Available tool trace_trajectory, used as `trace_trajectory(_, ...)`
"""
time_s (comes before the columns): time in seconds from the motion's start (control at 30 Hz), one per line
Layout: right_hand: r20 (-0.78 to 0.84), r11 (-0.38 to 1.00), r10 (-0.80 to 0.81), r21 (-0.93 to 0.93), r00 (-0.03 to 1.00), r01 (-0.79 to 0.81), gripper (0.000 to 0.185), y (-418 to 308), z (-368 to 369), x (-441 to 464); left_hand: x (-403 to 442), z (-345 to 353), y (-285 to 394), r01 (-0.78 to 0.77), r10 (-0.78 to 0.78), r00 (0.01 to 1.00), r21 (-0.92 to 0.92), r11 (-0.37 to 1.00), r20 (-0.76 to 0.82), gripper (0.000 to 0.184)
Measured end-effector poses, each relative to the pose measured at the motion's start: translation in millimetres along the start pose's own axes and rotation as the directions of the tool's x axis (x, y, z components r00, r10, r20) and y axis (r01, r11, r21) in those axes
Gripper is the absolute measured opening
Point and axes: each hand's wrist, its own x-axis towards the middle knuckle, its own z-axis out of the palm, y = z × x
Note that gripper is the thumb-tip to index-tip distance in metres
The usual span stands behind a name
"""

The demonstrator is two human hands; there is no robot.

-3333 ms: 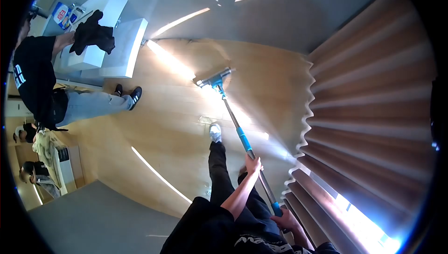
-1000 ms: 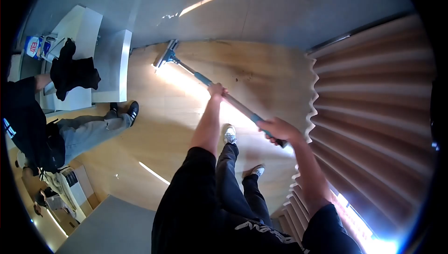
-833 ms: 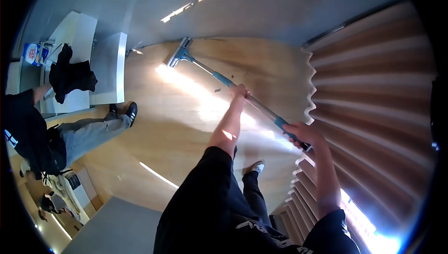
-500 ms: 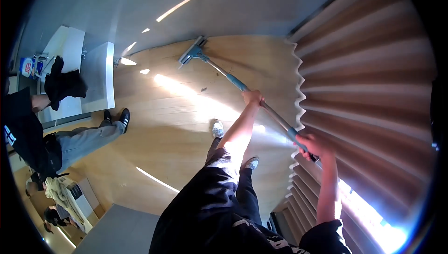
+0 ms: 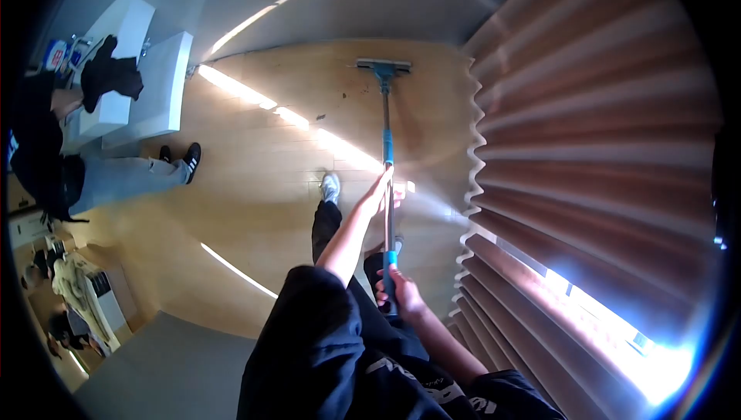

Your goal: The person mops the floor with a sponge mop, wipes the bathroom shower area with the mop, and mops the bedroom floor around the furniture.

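A long-handled mop with blue joints runs almost straight away from me. Its wide, flat head rests on the wooden floor near the grey wall. Partway down the pole, my left hand is wrapped around it, some fingers showing on the far side. Lower down, my right hand is closed on the blue and black grip by my body. A few small dark specks lie on the floor left of the pole.
Pleated brown curtains hang along the right side. At left, a person in dark clothes holds a black cloth over white cabinets. A grey surface is at lower left. Bright sunlight streaks the floor.
The mop head has swung right along the wall, and the pole has turned from slanted to nearly upright in view. My right hand has come left, close to my body.
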Motion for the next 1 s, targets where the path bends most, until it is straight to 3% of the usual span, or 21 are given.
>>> trace_trajectory(0.03,0.017,1.000,0.005,-0.021,1.000,-0.005,0.039,9,4,5,-31,1,-15,0.028,-0.031,0.998,-0.060,0.998,-0.048,0.066)
trace_trajectory(0.1,-0.041,0.962,-0.118,-0.253,0.992,0.104,0.033,16,2,26,-98,4,-43,-0.005,0.002,1.000,-0.163,0.987,-0.015,0.071)
trace_trajectory(0.13,-0.008,0.773,-0.405,-0.538,0.914,0.337,0.023,13,1,41,-114,-7,-68,-0.039,0.051,0.996,-0.166,0.985,0.069,0.071)
trace_trajectory(0.17,0.105,0.540,-0.647,-0.636,0.755,0.551,0.018,4,4,58,-128,-17,-87,-0.068,0.095,0.984,-0.170,0.983,0.152,0.072)
trace_trajectory(0.2,0.023,0.406,-0.605,-0.851,0.796,0.334,0.025,-20,7,71,-153,-14,-89,0.050,0.046,0.967,-0.365,0.930,0.249,0.071)
trace_trajectory(0.23,0.024,0.351,-0.725,-0.847,0.689,0.399,0.033,-28,-3,108,-184,-5,-85,0.183,0.018,0.937,-0.534,0.825,0.349,0.070)
trace_trajectory(0.27,-0.092,0.429,-0.689,-0.851,0.719,0.302,0.038,-45,6,130,-200,-2,-76,0.186,0.079,0.922,-0.612,0.769,0.378,0.067)
trace_trajectory(0.3,-0.115,0.472,-0.567,-0.857,0.815,0.207,0.053,-63,10,159,-215,5,-59,0.179,0.133,0.900,-0.632,0.754,0.414,0.062)
trace_trajectory(0.37,-0.105,0.445,-0.617,-0.864,0.780,0.236,0.081,-91,51,187,-207,-6,-54,0.007,0.105,0.967,-0.437,0.899,0.231,0.045)
trace_trajectory(0.4,-0.044,0.236,-0.700,-0.956,0.712,0.173,0.073,-100,49,228,-196,-17,-48,0.006,0.107,0.966,-0.434,0.901,0.234,0.045)
trace_trajectory(0.47,-0.119,0.189,-0.490,-0.982,0.863,-0.029,0.052,-111,77,271,-185,-44,-39,0.106,0.384,0.767,-0.692,0.714,0.514,0.023)
trace_trajectory(0.53,-0.241,0.384,-0.544,-0.923,0.804,-0.017,0.053,-98,128,268,-206,-71,-20,0.196,0.331,0.794,-0.730,0.654,0.510,0.018)
trace_trajectory(0.57,-0.334,0.575,-0.451,-0.818,0.827,-0.016,0.062,-86,146,270,-218,-84,-12,0.288,0.266,0.813,-0.755,0.589,0.518,0.012)
trace_trajectory(0.6,-0.286,0.660,-0.464,-0.743,0.839,0.111,0.061,-67,165,276,-231,-108,0,0.332,0.278,0.777,-0.743,0.581,0.565,0.013)
trace_trajectory(0.63,-0.304,0.697,-0.494,-0.699,0.815,0.162,0.062,-45,184,280,-249,-130,8,0.259,0.292,0.794,-0.730,0.632,0.534,0.015)
trace_trajectory(0.73,-0.361,0.601,-0.466,-0.799,0.808,-0.010,0.061,15,220,296,-315,-182,14,0.231,0.229,0.871,-0.775,0.588,0.434,0.015)
trace_trajectory(0.77,-0.344,0.408,-0.483,-0.902,0.805,-0.141,0.063,33,230,292,-336,-192,8,0.189,0.235,0.892,-0.789,0.584,0.387,0.017)
trace_trajectory(0.83,-0.300,0.224,-0.614,-0.953,0.730,-0.202,0.078,81,237,298,-373,-206,-7,0.124,0.223,0.928,-0.814,0.567,0.297,0.019)
trace_trajectory(0.87,-0.248,0.152,-0.618,-0.969,0.746,-0.196,0.081,103,235,297,-390,-208,-20,0.096,0.206,0.946,-0.823,0.560,0.250,0.020)
trace_trajectory(0.93,-0.192,0.202,-0.558,-0.975,0.807,-0.092,0.079,145,231,284,-417,-212,-50,0.053,0.194,0.963,-0.841,0.538,0.185,0.021)
trace_trajectory(1.0,-0.182,0.155,-0.515,-0.981,0.838,-0.117,0.078,186,213,280,-439,-208,-87,0.040,0.206,0.964,-0.859,0.510,0.167,0.021)
